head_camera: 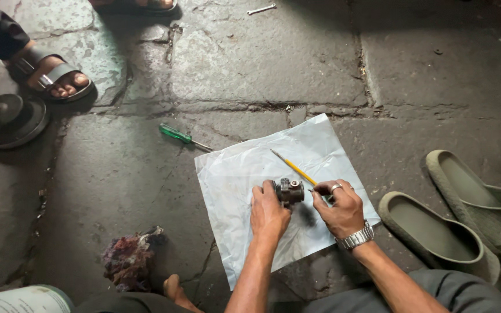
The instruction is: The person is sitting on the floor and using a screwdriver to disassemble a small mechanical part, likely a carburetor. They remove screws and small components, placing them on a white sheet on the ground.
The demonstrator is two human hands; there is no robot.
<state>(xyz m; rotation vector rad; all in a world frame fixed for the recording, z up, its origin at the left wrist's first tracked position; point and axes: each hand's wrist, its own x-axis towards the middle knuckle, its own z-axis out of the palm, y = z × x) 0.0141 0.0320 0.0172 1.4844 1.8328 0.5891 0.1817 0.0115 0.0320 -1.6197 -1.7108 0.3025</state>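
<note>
Steadying the small metal carburetor (290,190) on the white plastic sheet (233,174), our left hand (268,212) grips its body; our right hand (338,210) pinches a yellow-handled screwdriver (294,168). It looks heavy, rigid, greasy.

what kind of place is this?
Probably an informal outdoor repair spot on the ground. Cracked stone paving is the work surface; the hands work a small metal part over a plastic sheet, with a green screwdriver nearby.
</note>
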